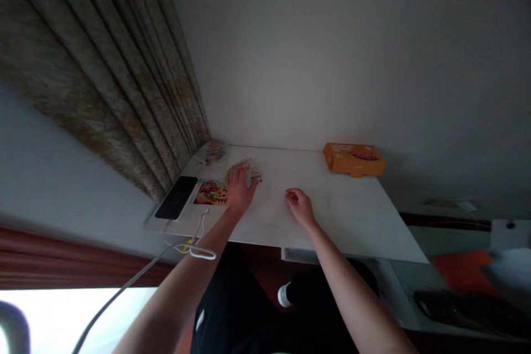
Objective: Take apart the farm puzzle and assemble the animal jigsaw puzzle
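Note:
My left hand (240, 192) is over a clear plastic bag (255, 169) of small pieces near the back of the white table. Its fingers lie across the bag and the thumb is at the bag's right side, closed on it. A few tiny coloured pieces (260, 180) show at the bag's right edge. A colourful picture card (211, 192) lies just left of this hand. My right hand (300, 207) rests above the table to the right, fingers curled inward. Whatever it may hold is hidden.
A second plastic bag (214, 152) of small pieces lies at the back left corner. A black phone (177, 198) is on the left edge, near a white cable (203, 254). An orange box (354, 160) stands at the back right, against the wall (290, 66). Curtains (136, 66) hang on the left.

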{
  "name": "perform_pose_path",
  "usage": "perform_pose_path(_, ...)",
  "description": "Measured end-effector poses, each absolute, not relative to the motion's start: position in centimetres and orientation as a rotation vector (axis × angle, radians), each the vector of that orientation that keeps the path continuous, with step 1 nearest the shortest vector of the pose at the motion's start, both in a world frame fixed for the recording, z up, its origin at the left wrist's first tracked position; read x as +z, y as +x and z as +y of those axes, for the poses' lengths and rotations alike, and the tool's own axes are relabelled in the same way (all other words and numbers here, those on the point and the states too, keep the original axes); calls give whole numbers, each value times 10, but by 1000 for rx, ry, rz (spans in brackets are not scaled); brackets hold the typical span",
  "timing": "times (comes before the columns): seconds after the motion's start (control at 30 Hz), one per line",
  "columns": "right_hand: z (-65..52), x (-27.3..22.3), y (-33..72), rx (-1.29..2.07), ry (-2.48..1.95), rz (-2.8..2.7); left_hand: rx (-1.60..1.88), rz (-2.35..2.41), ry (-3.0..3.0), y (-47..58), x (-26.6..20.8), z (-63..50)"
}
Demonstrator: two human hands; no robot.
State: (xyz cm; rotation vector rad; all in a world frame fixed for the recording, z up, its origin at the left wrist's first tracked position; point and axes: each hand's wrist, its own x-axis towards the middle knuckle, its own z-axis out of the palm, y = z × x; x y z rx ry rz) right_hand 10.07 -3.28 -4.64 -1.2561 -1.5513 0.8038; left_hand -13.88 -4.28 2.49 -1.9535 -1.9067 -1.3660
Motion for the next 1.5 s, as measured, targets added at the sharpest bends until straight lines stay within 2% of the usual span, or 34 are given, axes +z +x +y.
perform_pose_path(0.4,-30,-33,88,491,-1286,-1883,-1587,-1708,-2487,-101,49,-29)
perform_pose_path(0.63,-32,-26,70,579,-1220,-1970,-1630,-1743,-2747,-98,63,-36)
perform_pose_path(0.8,-48,-25,67,545,-1193,-2048,-1600,-1983,-2229,-159,71,-13)
perform_pose_path(1.0,-60,-20,56,413,-1247,-2084,-1350,-2189,-1595,-270,77,17)
perform_pose_path(1.13,-65,-10,41,247,-1268,-2124,-1026,-2567,-1480,-307,79,22)
perform_pose_path(1.23,-67,-2,30,173,-1351,-2122,-908,-2798,-1452,-315,79,27)
perform_pose_path(1.5,-67,8,26,140,-1553,-2137,-909,-2777,-1471,-317,76,34)
